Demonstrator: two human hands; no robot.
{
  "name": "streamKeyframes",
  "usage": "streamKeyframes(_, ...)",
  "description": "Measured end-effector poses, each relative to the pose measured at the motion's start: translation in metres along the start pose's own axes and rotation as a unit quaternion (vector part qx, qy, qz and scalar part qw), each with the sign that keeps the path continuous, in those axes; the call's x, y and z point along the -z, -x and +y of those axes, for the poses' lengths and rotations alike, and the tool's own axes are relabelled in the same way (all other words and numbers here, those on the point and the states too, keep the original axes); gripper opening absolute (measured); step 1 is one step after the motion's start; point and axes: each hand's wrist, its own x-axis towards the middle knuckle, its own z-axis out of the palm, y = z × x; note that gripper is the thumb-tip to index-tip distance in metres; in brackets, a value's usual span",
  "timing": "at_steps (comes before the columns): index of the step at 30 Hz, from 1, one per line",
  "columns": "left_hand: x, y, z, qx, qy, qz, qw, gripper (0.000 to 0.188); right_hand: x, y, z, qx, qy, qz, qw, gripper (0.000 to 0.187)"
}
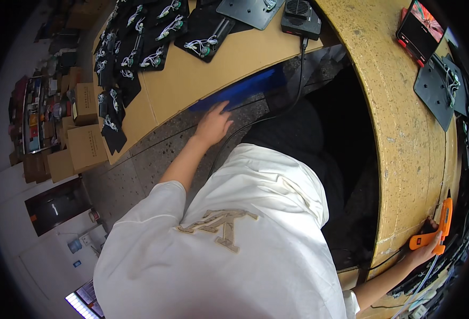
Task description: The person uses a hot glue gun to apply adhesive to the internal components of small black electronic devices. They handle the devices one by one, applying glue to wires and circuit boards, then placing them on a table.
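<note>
**benchwatcher:** ok so where's each hand in this one? The view is looking straight down over a white t-shirt [234, 239], pretty warped by the lens.

**solder_sam:** Left hand [213, 125] is stretched out away from the body, fingers spread flat and open, resting against a blue strip [239, 91] that runs along the underside edge of the cardboard-covered tabletop [202, 74]. It's touching the strip, not wrapped around it. Below that you just see speckled grey floor [138, 165].

**benchwatcher:** and the right one?

**solder_sam:** Right hand [425, 247] is way over on the other side, closed around the handle of an orange pistol-shaped tool [439, 228]. The tool sits right at the edge of the worn yellow tabletop [404, 138], nose pointing up the frame, with a pale hose or cable hanging off its bottom end. The two hands are well apart, basically opposite sides of the person.

**benchwatcher:** what's all the black stuff?

**solder_sam:** Flat black plates with little bundles of white wire [138, 42], a whole bunch spread over the cardboard near the left hand. A black box with a vent grille [301, 18] sits further along, its cable dropping down over the edge. Over on the right there's a phone in a red case [419, 32] with the screen lit, and another black plate [435, 90] just below it. Brown cardboard boxes [85, 143] are stacked on the floor off to the left.
</note>
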Motion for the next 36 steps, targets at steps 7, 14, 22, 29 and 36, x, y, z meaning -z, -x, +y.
streamKeyframes(7, -0.021, -0.004, -0.021, 0.106, 0.052, -0.037, 0.992, 0.009, -0.004, 0.004, -0.004, -0.015, -0.005, 0.006, 1.0, 0.04)
streamKeyframes(14, -0.024, 0.008, -0.03, 0.195, 0.179, -0.02, 0.964, 0.007, -0.007, 0.001, -0.002, 0.03, 0.017, 0.004, 0.999, 0.038)
streamKeyframes(22, -0.038, 0.024, -0.05, 0.154, 0.099, -0.037, 0.982, 0.008, -0.006, 0.004, -0.006, 0.031, 0.02, -0.009, 0.999, 0.038)
streamKeyframes(29, -0.047, 0.013, -0.059, 0.389, 0.449, 0.014, 0.804, 0.04, 0.0, -0.001, 0.007, 0.018, -0.022, -0.006, 1.0, 0.033)
streamKeyframes(36, -0.017, 0.013, -0.055, 0.329, 0.78, 0.022, 0.532, 0.053, 0.002, 0.001, 0.001, 0.0, -0.003, -0.001, 1.0, 0.036)
